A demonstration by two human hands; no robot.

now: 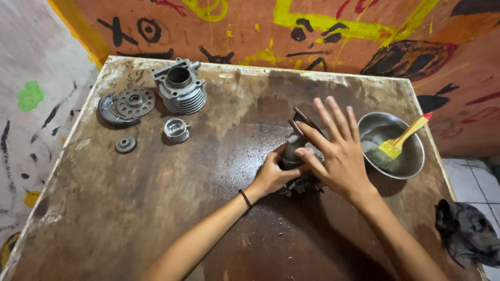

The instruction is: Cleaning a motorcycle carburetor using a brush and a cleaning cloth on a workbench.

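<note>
— While the left hand (271, 174) curls around the dark metal engine part (298, 156), what is the right hand doing?

— The right hand (336, 153) lies over the same part with its fingers spread wide and flat, gripping nothing; the palm rests against the part's right side. The left one is closed on it from the lower left, a dark band at that wrist.

— Where does the part sit?

— On the stained brown table (156, 208), right of centre, just beside a steel bowl (411, 161). A thin reddish-brown plate of the part sticks up between the two hands.

— What is in the bowl?

— A yellow brush (403, 139) with a red-tipped handle, leaning on the rim, bristles down in the bowl.

— And the far left corner?

— A finned cylinder block (179, 88) stands upright there. Near it lie a toothed gear disc (135, 102), a small gear (125, 144) and a piston (176, 129), all well apart from the hands. A dark rag (466, 231) hangs off the table's right edge.
</note>
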